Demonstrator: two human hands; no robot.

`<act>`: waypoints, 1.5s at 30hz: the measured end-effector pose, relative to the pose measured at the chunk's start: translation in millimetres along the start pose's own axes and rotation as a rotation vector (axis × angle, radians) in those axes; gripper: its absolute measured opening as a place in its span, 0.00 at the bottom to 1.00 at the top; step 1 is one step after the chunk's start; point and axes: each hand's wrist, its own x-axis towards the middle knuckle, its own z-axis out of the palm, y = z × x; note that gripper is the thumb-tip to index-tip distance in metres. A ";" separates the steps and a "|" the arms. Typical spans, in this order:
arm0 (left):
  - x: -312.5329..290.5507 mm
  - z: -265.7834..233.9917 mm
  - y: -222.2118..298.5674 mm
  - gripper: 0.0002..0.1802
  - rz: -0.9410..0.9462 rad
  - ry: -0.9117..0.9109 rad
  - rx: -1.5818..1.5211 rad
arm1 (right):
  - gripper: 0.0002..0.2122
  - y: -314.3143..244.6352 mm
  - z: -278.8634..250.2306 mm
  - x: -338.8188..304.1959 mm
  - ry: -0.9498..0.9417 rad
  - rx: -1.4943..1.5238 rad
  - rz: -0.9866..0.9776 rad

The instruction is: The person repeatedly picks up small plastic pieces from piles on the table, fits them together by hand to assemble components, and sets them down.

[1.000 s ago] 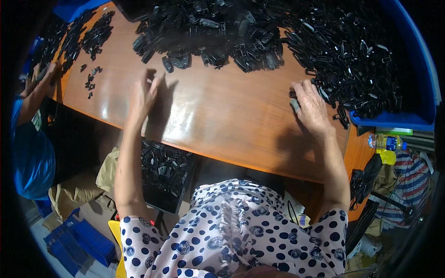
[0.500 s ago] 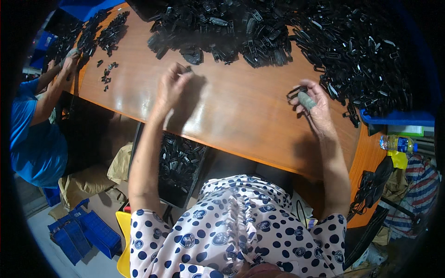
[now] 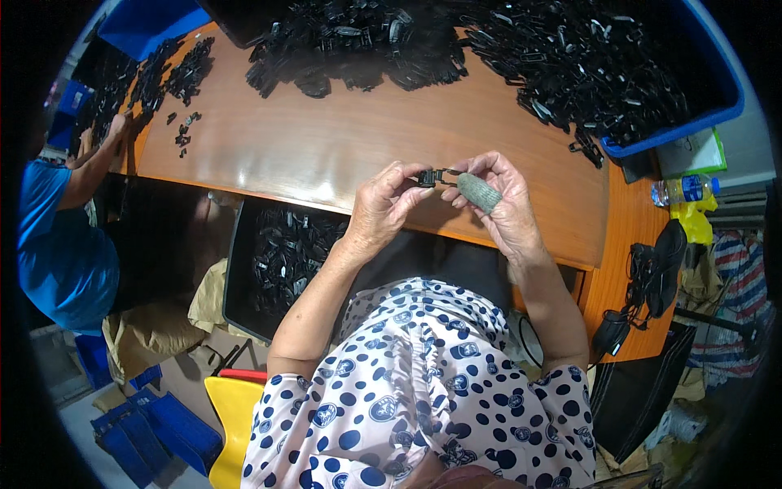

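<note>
Near the front edge of the table, my left hand (image 3: pixel 376 213) pinches a small, blocky black buckle piece (image 3: pixel 425 178) between thumb and fingertips. My right hand (image 3: pixel 515 213) holds a thinner black buckle piece (image 3: pixel 449 172), partly hidden by its fingers. The two pieces meet end to end between the hands; how deep one sits in the other is too small to tell. A grey knitted finger sleeve (image 3: pixel 479 194) covers one finger of my right hand.
Heaps of black plastic parts (image 3: pixel 350 45) lie along the table's far side, another (image 3: pixel 586 73) by a blue bin (image 3: pixel 676 134). A black crate (image 3: pixel 244 306) of parts stands below the front edge. Left, a co-worker in blue (image 3: pixel 65 244) works. A bottle (image 3: pixel 686 189) lies right.
My hands, wide apart before, have come together near the front edge. The left moved right and nearer, the right moved left. The pieces they hold now meet.
</note>
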 end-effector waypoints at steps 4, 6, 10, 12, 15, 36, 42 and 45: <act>-1.8 6.3 11.3 0.14 0.049 -0.047 0.031 | 0.10 -2.3 -5.5 -11.9 0.000 0.018 0.009; -1.4 6.2 19.5 0.14 0.076 -0.072 0.089 | 0.11 -4.6 -7.6 -16.2 -0.008 0.031 0.007; -1.9 2.6 32.2 0.14 0.131 -0.174 0.261 | 0.10 -20.3 -8.3 -22.5 -0.022 -0.072 0.193; -1.5 1.9 35.0 0.13 0.253 -0.175 0.338 | 0.09 -26.1 -11.5 -24.3 -0.064 -0.104 0.281; -1.6 4.4 40.7 0.13 0.406 -0.175 0.411 | 0.08 -32.9 -14.4 -24.8 -0.076 -0.288 0.364; 27.7 55.2 13.7 0.17 -0.576 -0.029 -0.920 | 0.24 -25.2 -26.7 14.5 -0.247 0.093 0.281; 59.3 50.1 -0.3 0.13 -0.701 -0.214 -0.979 | 0.23 -5.7 -44.5 31.1 0.043 -0.204 0.298; 75.4 53.9 -16.2 0.10 -0.773 -0.184 -1.050 | 0.26 -13.9 -57.1 33.9 0.091 -0.105 0.399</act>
